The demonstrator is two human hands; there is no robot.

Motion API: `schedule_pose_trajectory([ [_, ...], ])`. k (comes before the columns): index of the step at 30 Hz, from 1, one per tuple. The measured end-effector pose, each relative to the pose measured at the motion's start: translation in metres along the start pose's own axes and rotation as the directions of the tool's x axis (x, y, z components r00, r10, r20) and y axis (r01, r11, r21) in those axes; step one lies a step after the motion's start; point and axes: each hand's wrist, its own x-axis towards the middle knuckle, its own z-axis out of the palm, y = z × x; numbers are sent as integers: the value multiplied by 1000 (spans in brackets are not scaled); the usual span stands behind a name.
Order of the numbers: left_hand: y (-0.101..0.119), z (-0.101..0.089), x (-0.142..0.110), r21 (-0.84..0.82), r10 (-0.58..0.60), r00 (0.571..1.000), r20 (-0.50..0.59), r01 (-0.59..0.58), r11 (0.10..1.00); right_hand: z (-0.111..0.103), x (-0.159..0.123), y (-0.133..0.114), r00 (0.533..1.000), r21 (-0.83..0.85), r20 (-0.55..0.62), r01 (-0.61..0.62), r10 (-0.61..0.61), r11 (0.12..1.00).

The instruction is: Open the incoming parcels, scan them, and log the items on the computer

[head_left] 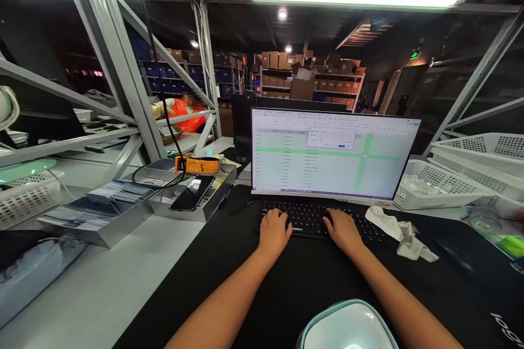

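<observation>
Both my hands rest on a black keyboard lying on a black desk mat. My left hand covers the keyboard's left end, its fingers spread over the keys. Over the right part of the keys lies my right hand, fingers stretched out and apart. Neither hand holds anything. Behind the keyboard stands a monitor showing a spreadsheet with a small dialog box and green highlighted bands. A crumpled pale cloth lies just right of the keyboard, partly over its end.
A black mouse sits on the mat at right, near white perforated baskets. To the left, a grey box bears a phone and an orange-and-black device. A white rounded object is close below. A person in orange is beyond the frame.
</observation>
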Motion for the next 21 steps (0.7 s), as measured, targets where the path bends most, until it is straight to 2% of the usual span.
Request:
schedule_pose_trajectory([
  [6, 3, 0, 0, -19, 3, 1000, -4, -3, 1000, -3, -2, -1, 1000, 79, -25, 19, -17, 997],
  [14, 2, 2, -2, -43, 5, 1000, -4, -5, 999, 4, -5, -41, 965, 253, 70, 230, -255, 940],
  [17, 2, 3, -2, -50, 12, 1000, 2, -12, 999, 8, -4, -48, 963, 258, 75, 231, -258, 938],
  [21, 3, 4, -1, -65, 22, 1000, 0, -22, 998, 10, -4, -46, 977, 250, 44, 190, -207, 949],
])
